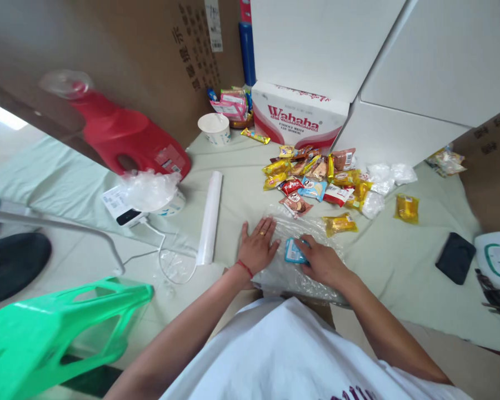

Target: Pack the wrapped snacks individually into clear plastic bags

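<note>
My left hand (258, 244) lies flat with fingers stretched out on the left part of a clear plastic bag (279, 278), which is spread on the cloth-covered surface in front of me. In my right hand (323, 261) is a small flat blue packet (293, 251), gripped at its right end just above or on the bag. I cannot tell whether it touches the plastic. Beyond both hands lies a pile of wrapped snacks (312, 189) in yellow, red, blue and brown. A yellow-wrapped snack (340, 223) rests at the bag's far right edge.
A white roll (210, 216) lies left of my hands. Farther left are a paper bowl (170, 204) topped with plastic, a power bank (127, 215) with a cable and a red jug (129, 133). A Wahaba-printed box (295, 119) stands behind the snacks. A black pouch (455, 258) lies right.
</note>
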Motion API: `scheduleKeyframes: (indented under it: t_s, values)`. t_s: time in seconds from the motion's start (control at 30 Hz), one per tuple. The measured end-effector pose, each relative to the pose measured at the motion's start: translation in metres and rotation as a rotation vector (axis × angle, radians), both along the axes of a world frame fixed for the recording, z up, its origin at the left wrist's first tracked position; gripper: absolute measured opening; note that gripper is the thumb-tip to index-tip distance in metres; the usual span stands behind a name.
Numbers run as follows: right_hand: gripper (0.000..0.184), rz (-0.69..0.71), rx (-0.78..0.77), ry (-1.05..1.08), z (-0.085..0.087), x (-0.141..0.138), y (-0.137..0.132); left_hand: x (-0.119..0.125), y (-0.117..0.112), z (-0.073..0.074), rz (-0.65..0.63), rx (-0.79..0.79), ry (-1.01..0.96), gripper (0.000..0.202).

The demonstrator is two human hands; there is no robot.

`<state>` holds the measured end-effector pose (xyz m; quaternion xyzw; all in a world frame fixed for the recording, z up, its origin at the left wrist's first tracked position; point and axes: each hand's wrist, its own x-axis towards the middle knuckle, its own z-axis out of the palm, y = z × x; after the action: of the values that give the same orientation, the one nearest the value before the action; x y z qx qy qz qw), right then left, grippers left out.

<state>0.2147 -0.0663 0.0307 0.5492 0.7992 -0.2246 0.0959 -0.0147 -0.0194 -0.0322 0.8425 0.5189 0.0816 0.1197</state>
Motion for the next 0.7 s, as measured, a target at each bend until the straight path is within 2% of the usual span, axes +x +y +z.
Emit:
scheduleKeyframes:
  t_s: [0.07, 0.13, 0.23, 0.3, 0.4, 0.47, 0.6, 0.63, 0.7]
  values:
    - [0.072, -0.018, 0.01, 0.046, -0.006, 0.006, -0.004, -0.002, 0.001, 0.0, 0.003, -0.02, -0.017, 0.061]
    - [0.071, -0.04, 0.046, 0.121, -0.004, 0.015, -0.012, -0.005, 0.004, -0.001, 0.009, -0.036, -0.045, 0.06]
    - [0.051, -0.088, 0.138, 0.262, 0.007, 0.031, -0.032, -0.01, 0.011, -0.002, 0.026, -0.043, -0.111, 0.059]
    - [0.035, -0.078, 0.169, 0.326, 0.014, 0.04, -0.05, -0.015, 0.017, 0.0, 0.032, 0.004, -0.167, 0.058]
    - [0.029, 0.017, 0.172, 0.331, 0.011, 0.051, -0.08, -0.027, 0.017, 0.007, 0.02, 0.164, -0.26, 0.052]
    - [0.039, 0.078, 0.2, 0.31, -0.002, 0.056, -0.099, -0.038, 0.01, 0.011, -0.092, 0.247, -0.32, 0.046]
    - [0.049, 0.101, 0.284, 0.299, -0.027, 0.063, -0.124, -0.064, -0.015, 0.011, -0.576, 0.193, -0.365, 0.043]
    - [0.047, 0.093, 0.287, 0.317, -0.029, 0.064, -0.125, -0.07, -0.021, 0.01, -0.642, 0.166, -0.358, 0.042]
    - [0.041, 0.059, 0.287, 0.377, -0.021, 0.067, -0.117, -0.079, -0.028, 0.009, -0.636, 0.139, -0.349, 0.039]
